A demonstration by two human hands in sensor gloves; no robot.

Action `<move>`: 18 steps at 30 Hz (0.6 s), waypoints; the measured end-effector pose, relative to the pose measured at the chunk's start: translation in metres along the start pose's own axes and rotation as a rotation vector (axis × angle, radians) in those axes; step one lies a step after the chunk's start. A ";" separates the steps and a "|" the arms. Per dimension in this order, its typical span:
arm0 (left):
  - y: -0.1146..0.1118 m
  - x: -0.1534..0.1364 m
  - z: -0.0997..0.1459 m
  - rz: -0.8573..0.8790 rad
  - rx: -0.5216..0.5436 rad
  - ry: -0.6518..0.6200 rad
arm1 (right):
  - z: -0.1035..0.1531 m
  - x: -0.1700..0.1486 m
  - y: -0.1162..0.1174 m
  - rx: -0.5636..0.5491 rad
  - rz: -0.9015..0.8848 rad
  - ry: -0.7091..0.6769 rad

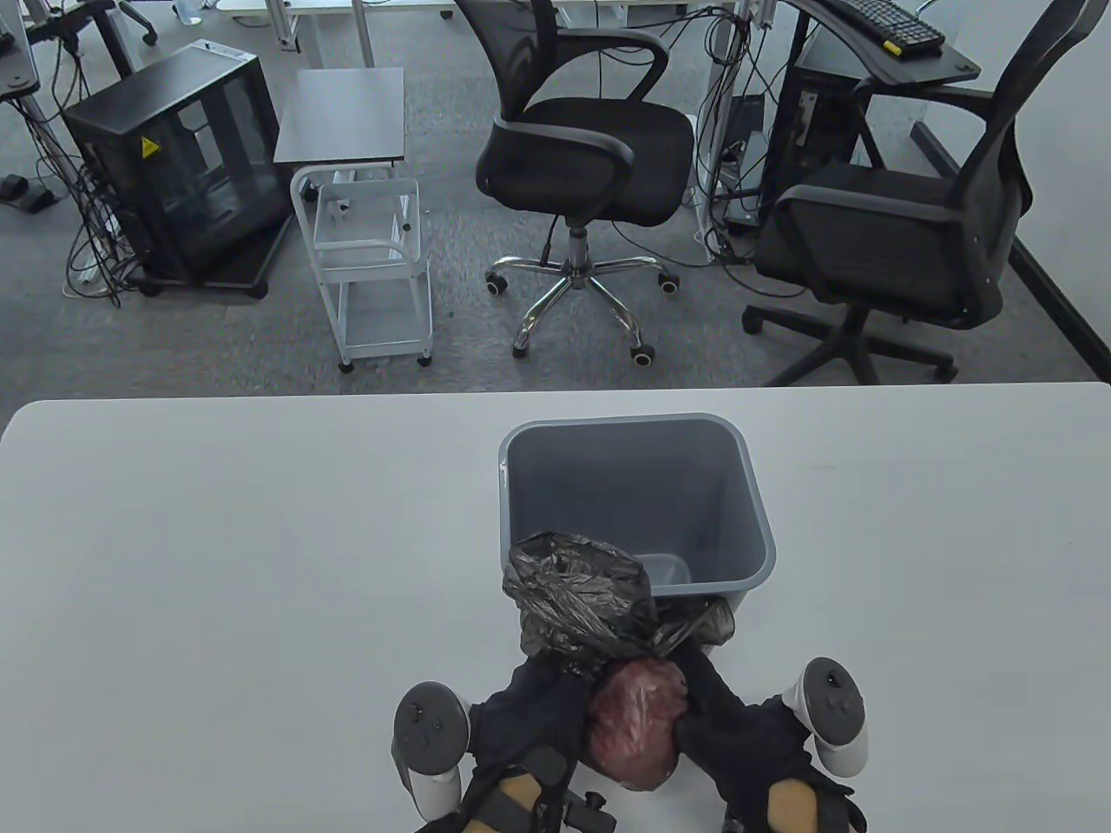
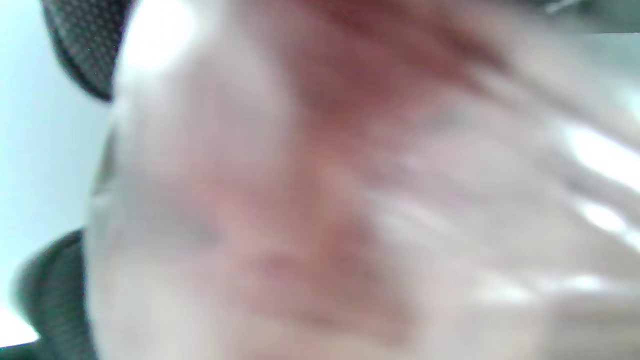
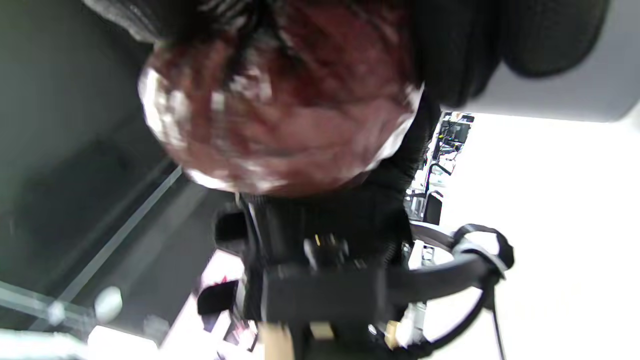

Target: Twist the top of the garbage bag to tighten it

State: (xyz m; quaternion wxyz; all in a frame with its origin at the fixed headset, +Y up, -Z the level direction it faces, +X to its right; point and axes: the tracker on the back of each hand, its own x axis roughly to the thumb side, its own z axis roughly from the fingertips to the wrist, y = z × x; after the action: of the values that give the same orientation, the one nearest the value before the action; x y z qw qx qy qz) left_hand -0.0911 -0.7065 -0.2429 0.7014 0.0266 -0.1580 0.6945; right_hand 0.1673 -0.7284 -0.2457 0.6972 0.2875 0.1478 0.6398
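Observation:
A black garbage bag lies on the white table (image 1: 217, 564) against the near side of a grey bin (image 1: 755, 495). Its crumpled top (image 1: 577, 599) leans on the bin's near rim. Its body is stretched thin into a reddish, shiny bulge (image 1: 636, 724) between my hands. My left hand (image 1: 555, 690) grips the bag from the left and my right hand (image 1: 699, 685) grips it from the right, both near the neck. The left wrist view is filled by the blurred bulge (image 2: 350, 200). The right wrist view shows the bulge (image 3: 280, 115) below my gloved right fingers (image 3: 460, 45).
The bin is open at the top and stands in the table's middle. Beyond the table's far edge stand two black office chairs (image 1: 590, 156), a white cart (image 1: 373, 260) and a black cabinet (image 1: 182, 165).

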 end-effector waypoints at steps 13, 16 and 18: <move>0.013 0.002 0.003 -0.110 0.150 0.052 | 0.000 0.008 0.000 0.046 0.129 -0.032; 0.007 0.001 0.003 -0.090 0.110 0.043 | -0.002 0.010 0.005 0.037 0.205 -0.048; 0.003 -0.001 0.000 -0.046 0.022 0.034 | 0.002 0.006 -0.001 -0.051 0.113 0.013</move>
State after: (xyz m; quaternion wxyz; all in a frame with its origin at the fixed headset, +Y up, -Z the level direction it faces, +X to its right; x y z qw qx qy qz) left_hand -0.0937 -0.7072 -0.2435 0.7194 0.0263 -0.1377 0.6803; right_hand 0.1703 -0.7229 -0.2438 0.6662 0.2731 0.1196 0.6836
